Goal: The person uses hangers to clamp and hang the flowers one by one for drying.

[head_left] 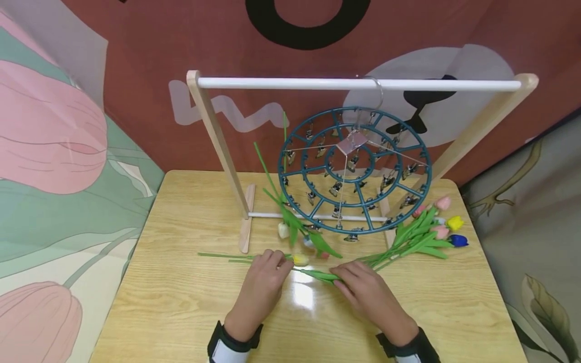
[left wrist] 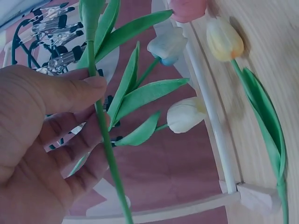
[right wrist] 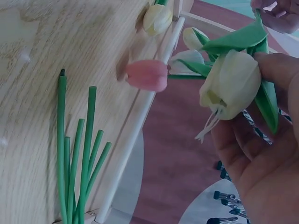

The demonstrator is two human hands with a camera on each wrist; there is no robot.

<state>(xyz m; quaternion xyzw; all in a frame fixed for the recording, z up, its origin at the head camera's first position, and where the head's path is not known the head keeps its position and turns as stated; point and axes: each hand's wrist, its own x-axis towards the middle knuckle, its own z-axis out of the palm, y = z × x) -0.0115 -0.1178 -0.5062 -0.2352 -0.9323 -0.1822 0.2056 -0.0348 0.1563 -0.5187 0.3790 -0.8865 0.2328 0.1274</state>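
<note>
My left hand (head_left: 268, 275) pinches the green stem of a white artificial tulip (right wrist: 233, 86) between thumb and fingers; the stem (left wrist: 110, 154) crosses the palm in the left wrist view. My right hand (head_left: 363, 282) holds the same tulip close below its bloom, by the leaves. The tulip lies crosswise between both hands, low over the table. Just beyond the left hand, a pale yellow tulip (left wrist: 225, 39) rests on the wood. Several tulips, among them a white one (head_left: 283, 231) and a pink one (right wrist: 147, 75), point bloom-down at the hanger's left.
A blue round clip hanger (head_left: 280, 166) with metal clips hangs from the white rail (head_left: 295, 83) of a wooden rack behind the hands. On the right of the table (head_left: 181, 302) lies a bunch of tulips (head_left: 417, 234), with pink, yellow and blue blooms. A printed cloth (head_left: 150, 101) backs the table.
</note>
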